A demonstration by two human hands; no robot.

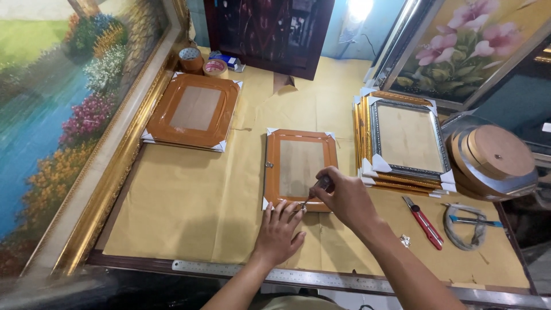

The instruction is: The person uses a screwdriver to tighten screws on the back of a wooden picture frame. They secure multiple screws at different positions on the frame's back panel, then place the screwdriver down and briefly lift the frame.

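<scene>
Between the two hands, at the near edge of an orange picture frame (299, 167), a small metal tool (319, 187) meets the frame's bottom rail. The right hand (344, 199) is closed around this tool, fingers curled tight, its tip pointing down and left toward the left hand. The left hand (279, 230) lies flat and open just below the frame, fingertips touching its lower edge, holding nothing. The frame stretches away from both hands on brown paper (189, 212). Right of the right hand lie a red utility knife (423, 222) and a coil of cord (462, 229). Beyond the right hand sits a stack of silver and gold frames (405, 140). Far left of the left hand rests a second orange frame (194, 110).
</scene>
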